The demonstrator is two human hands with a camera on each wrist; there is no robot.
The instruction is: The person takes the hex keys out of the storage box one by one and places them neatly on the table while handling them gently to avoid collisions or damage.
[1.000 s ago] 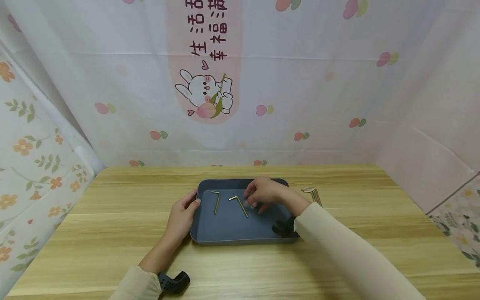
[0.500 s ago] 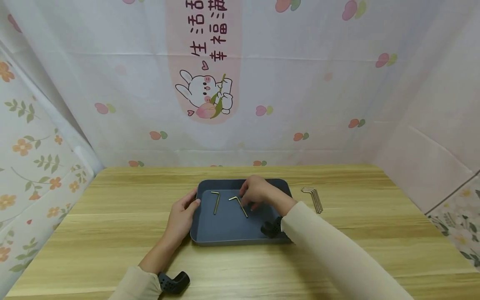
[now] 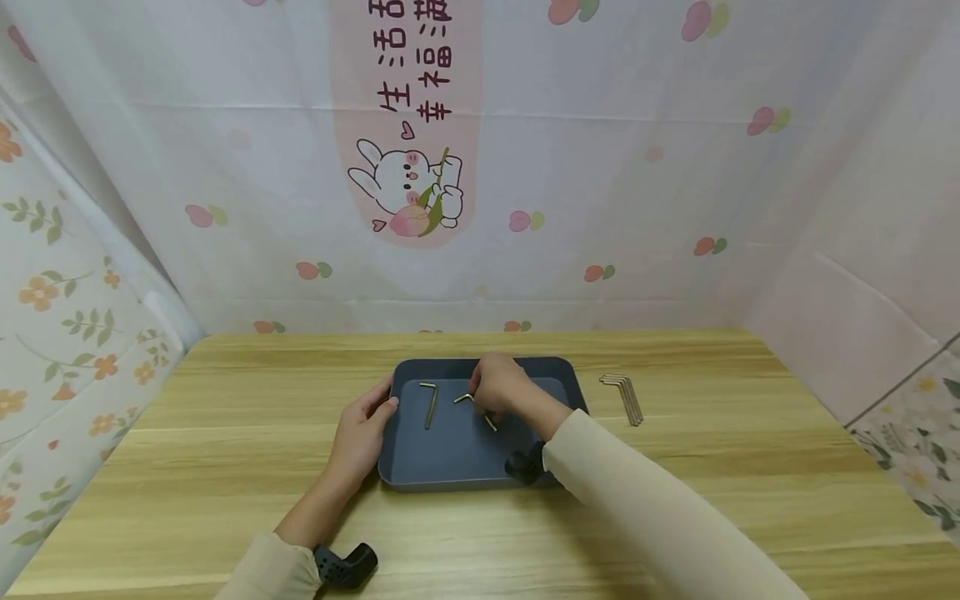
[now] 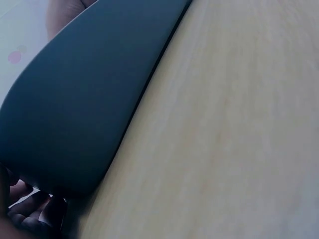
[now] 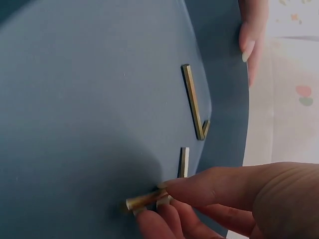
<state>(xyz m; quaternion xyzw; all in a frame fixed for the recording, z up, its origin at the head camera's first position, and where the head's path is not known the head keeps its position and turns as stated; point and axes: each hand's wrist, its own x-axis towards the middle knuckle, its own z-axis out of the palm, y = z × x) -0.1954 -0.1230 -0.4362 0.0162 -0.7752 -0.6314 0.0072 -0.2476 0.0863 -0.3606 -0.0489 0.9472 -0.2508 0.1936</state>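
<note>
My right hand [image 3: 501, 386] is down in the grey-blue tray [image 3: 442, 467], thumb and fingers pinching the long arm of a brass-coloured hex key [image 5: 144, 200]. The middle of that key is hidden by the fingers, and its short arm [image 3: 463, 398] points left. To the left, a second hex key [image 3: 431, 408] lies on the tray floor, near the far left corner. My left hand [image 3: 362, 433] grips the tray's left wall, with the thumb [image 5: 247, 45] over the rim and fingers outside. In the left wrist view, fingertips [image 4: 37, 211] show at the wall's lower end.
Several more hex keys [image 3: 624, 400] lie side by side on the wooden table [image 3: 720, 467], right of the tray. A patterned white cloth [image 3: 570, 167] hangs behind the table. Black wrist devices [image 3: 348, 567] sit at both cuffs.
My right hand has moved left and down onto the nearer hex key and pinches it now. The left hand stays at the tray's wall.
</note>
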